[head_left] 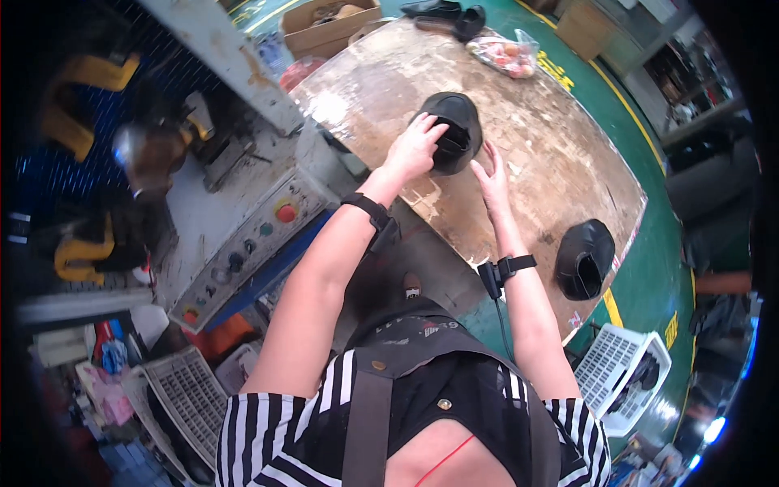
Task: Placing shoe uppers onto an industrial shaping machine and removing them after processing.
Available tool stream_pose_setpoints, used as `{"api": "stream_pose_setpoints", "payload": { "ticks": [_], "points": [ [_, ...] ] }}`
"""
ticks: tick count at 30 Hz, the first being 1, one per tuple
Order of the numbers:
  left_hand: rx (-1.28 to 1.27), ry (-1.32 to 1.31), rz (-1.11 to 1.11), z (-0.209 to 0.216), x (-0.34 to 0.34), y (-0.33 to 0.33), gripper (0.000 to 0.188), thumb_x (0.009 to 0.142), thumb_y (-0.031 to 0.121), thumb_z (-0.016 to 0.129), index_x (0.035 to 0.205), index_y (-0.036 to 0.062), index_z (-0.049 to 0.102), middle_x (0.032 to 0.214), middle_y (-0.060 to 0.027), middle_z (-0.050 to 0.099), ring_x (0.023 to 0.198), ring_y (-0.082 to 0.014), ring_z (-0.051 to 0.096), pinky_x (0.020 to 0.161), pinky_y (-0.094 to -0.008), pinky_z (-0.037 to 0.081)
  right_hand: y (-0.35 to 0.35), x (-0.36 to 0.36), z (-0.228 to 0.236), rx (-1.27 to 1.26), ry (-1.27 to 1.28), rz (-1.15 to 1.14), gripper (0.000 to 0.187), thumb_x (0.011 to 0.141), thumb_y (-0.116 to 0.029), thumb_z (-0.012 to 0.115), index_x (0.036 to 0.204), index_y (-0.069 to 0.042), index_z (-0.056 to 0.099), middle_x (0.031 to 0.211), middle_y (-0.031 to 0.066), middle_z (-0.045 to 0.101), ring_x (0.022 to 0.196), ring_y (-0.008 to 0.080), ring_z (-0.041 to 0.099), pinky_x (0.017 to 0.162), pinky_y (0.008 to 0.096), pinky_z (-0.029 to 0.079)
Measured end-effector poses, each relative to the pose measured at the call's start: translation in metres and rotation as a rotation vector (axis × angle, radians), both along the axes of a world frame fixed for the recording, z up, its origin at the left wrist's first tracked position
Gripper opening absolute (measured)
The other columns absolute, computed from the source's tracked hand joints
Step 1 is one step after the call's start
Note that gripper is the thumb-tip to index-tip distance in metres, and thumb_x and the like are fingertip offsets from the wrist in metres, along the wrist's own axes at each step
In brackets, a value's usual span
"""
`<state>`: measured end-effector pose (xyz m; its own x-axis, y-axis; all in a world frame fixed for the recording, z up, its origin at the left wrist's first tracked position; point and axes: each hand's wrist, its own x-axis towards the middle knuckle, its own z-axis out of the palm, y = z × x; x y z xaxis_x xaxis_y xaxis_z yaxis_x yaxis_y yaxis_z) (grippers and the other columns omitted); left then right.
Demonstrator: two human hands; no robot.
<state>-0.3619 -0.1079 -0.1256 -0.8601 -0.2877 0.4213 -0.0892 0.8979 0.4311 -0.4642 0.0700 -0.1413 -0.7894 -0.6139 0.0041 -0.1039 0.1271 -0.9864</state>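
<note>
A black leather shoe upper is on or just over the worn wooden table, its opening facing me. My left hand holds it by the left side, fingers bent over the rim of the opening. Close to its lower right edge is my right hand, with thumb and fingers apart and nothing in them; whether a fingertip touches the leather I cannot tell. A second black shoe upper rests at the table's right corner. Both wrists wear black straps with small devices.
To the left stands a machine with a control panel and a red button. Black shoes and a plastic bag lie at the table's far end, near a cardboard box. White plastic baskets flank me.
</note>
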Motion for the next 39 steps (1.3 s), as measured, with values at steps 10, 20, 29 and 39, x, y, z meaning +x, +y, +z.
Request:
{"api": "stream_pose_setpoints", "payload": {
  "ticks": [10, 20, 29, 39],
  "points": [
    [0.219, 0.076, 0.289, -0.008, 0.29, 0.039, 0.031, 0.075, 0.005, 0.061, 0.106, 0.0064, 0.061, 0.109, -0.013, 0.057, 0.106, -0.0305, 0.053, 0.089, -0.039, 0.044, -0.071, 0.039, 0.002, 0.254, 1.198, 0.136, 0.047, 0.077, -0.031, 0.065, 0.113, -0.002, 0.058, 0.114, 0.0198, 0.057, 0.108, 0.0361, 0.051, 0.094, 0.0452, 0.038],
    [0.23, 0.266, 1.583, 0.157, 0.82, 0.099, 0.024, 0.089, 0.007, 0.051, 0.109, 0.0048, 0.062, 0.086, -0.0083, 0.067, 0.083, -0.0135, 0.063, 0.077, -0.026, 0.049, -0.088, 0.137, -0.006, 0.184, 1.214, -0.119, 0.048, 0.077, -0.016, 0.059, 0.121, 0.001, 0.052, 0.118, 0.0195, 0.056, 0.108, 0.0348, 0.053, 0.096, 0.0404, 0.039],
    [-0.026, -0.982, 1.297, 0.097, 1.11, 0.047, 0.029, 0.073, 0.007, 0.059, 0.1, 0.0144, 0.067, 0.1, -0.0068, 0.066, 0.096, -0.0266, 0.061, 0.078, -0.0355, 0.048, -0.176, 0.421, 0.013, 0.029, 0.553, 0.782, 0.039, 0.086, 0.0, 0.051, 0.125, 0.001, 0.048, 0.126, 0.0138, 0.052, 0.118, 0.0219, 0.047, 0.101, 0.0332, 0.033],
    [0.384, -0.457, 1.287, 0.174, 1.082, -0.009, 0.014, 0.083, 0.012, 0.06, 0.093, 0.0031, 0.062, 0.092, -0.0085, 0.065, 0.088, -0.0209, 0.06, 0.078, -0.0314, 0.046, -0.197, 0.578, 0.085, 0.028, 0.24, 1.224, 0.027, 0.091, -0.005, 0.049, 0.117, 0.002, 0.054, 0.114, 0.0107, 0.06, 0.11, 0.017, 0.053, 0.097, 0.0278, 0.036]
  ]
}}
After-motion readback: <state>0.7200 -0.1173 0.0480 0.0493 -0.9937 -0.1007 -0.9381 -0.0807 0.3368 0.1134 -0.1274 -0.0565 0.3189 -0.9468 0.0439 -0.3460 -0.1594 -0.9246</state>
